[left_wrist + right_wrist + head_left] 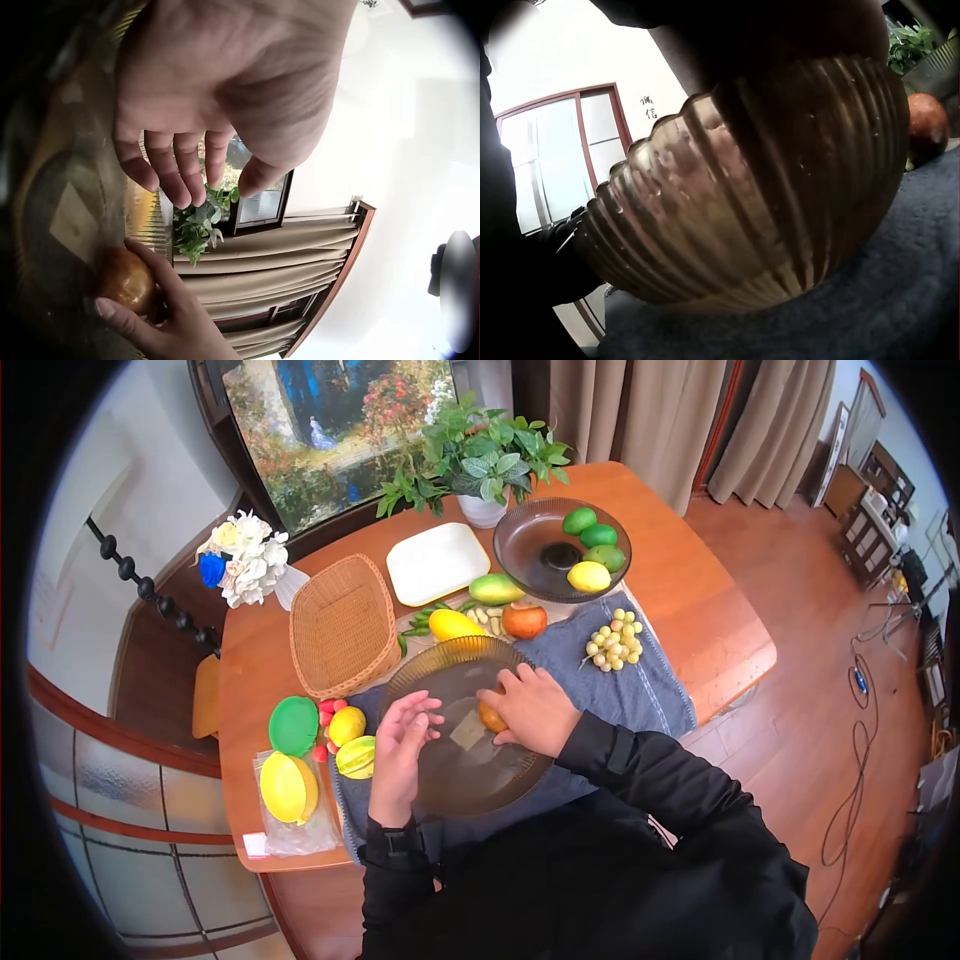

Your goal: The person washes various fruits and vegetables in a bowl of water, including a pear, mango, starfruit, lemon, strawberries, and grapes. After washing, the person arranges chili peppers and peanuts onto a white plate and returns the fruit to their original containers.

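My right hand reaches into a ribbed, see-through brown bowl and grips a round orange-brown fruit low inside it. A pale square patch shows at the bowl's bottom, beside the fruit. Over the left side of the bowl, my left hand is held up with relaxed, slightly bent fingers and nothing in it. In the right wrist view the ribbed wall of the bowl covers most of the right hand.
A blue-grey cloth lies beneath the bowl, with grapes on it. Behind stand a wicker basket, a white tray and a second brown bowl with green and yellow fruit. Leftward are a green bowl and a yellow bowl.
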{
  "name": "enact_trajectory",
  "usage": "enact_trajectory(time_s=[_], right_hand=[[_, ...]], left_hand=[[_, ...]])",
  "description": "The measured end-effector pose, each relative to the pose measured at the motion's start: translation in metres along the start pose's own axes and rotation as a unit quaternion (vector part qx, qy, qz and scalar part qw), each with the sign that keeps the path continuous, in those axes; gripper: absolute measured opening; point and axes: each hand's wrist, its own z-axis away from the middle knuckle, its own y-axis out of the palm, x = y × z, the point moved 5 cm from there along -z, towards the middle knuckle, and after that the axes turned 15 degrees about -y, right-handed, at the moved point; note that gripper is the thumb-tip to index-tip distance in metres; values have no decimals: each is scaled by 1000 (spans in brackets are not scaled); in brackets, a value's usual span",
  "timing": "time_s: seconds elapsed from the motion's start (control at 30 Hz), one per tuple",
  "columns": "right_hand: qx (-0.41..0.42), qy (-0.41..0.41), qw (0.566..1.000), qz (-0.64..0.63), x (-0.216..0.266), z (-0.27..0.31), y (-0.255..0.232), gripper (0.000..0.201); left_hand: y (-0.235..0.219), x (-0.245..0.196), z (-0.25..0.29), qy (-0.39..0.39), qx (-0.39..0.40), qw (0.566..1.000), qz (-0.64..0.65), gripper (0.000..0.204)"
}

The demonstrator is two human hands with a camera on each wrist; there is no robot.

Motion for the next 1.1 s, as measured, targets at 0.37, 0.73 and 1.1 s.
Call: enact_trajectory(time_s=[0.37,0.73,1.1], right_hand=[[110,-6,993,-46,11,-13,15,67],[96,-8,993,-65,17,-21,22,40],[96,-81,979,-158,11,-1,21,38]], left_hand=[[-2,1,1,3,5,1000,-5,36],[-2,1,1,17,-11,1000,6,34],[-6,2,1,22,-26,999,-3,35]])
